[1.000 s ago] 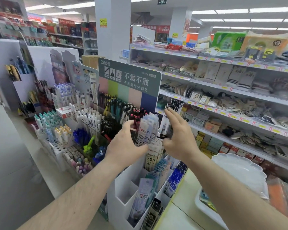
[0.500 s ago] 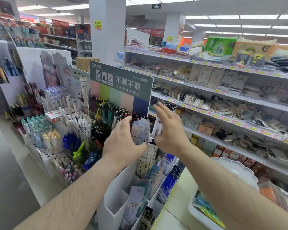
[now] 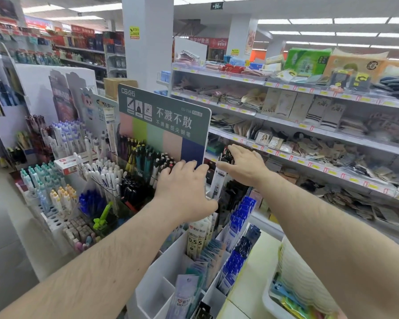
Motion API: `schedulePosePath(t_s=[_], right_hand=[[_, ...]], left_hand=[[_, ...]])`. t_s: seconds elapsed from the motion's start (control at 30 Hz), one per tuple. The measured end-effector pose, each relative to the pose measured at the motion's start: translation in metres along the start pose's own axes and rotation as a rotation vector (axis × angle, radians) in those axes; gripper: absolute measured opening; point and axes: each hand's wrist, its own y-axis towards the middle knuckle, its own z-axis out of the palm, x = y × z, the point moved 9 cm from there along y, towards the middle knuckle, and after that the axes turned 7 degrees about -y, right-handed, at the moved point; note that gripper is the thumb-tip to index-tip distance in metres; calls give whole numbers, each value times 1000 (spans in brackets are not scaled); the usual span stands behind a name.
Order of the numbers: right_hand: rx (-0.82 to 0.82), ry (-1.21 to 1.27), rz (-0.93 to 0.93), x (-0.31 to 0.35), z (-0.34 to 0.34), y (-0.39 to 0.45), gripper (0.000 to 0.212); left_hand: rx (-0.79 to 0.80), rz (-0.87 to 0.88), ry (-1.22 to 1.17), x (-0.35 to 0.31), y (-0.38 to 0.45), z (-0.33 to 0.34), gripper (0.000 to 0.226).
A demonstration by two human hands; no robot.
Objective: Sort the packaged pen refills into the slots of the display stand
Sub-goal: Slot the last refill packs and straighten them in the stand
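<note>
A white tiered display stand (image 3: 152, 293) holds packaged pen refills in its slots: white "0.5" packs (image 3: 197, 238), blue packs (image 3: 236, 229) and teal packs (image 3: 207, 259). My left hand (image 3: 184, 187) lies palm down with straight fingers over the upper packs, covering them. My right hand (image 3: 244, 165) reaches to the stand's top right with fingers extended, touching a white refill pack (image 3: 218, 180) and dark packs beside it. Neither hand plainly grips anything.
A green sign board (image 3: 164, 118) stands right behind my hands. Racks of pens (image 3: 106, 176) fill the left. Store shelves (image 3: 309, 139) with small goods run along the right. A white bin (image 3: 272, 302) with coloured packets sits at the lower right.
Both hands moved up and forward along the stand. The left hand now covers the upper packs and the right hand reached the top right slot. The camera shifted closer.
</note>
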Motion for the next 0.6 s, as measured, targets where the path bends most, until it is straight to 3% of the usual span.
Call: schedulePosePath(t_s=[0.1,0.23,0.3,0.4,0.47,0.6], right_hand=[[-112,-8,-31,1,-12,-1,95],[-3,-49,-101,13,-5,-2,84],[-152,203,-45,5,-22,-5,69],[-424,638,284,-51,-34,-22,35],[-351,613,409,-71,-19,-30,22],[-199,555,295,-56,4,-25,24]], left_hand=[[5,-2,0,1,-1,1,84],[20,-4,-1,-1,-1,0,82],[-40,16,-29,-3,-2,-10,78],[-188,130,-141,-18,-3,-33,62],[-193,201,-217,-35,2,-40,53],[-101,191,-245,-61,42,-32,46]])
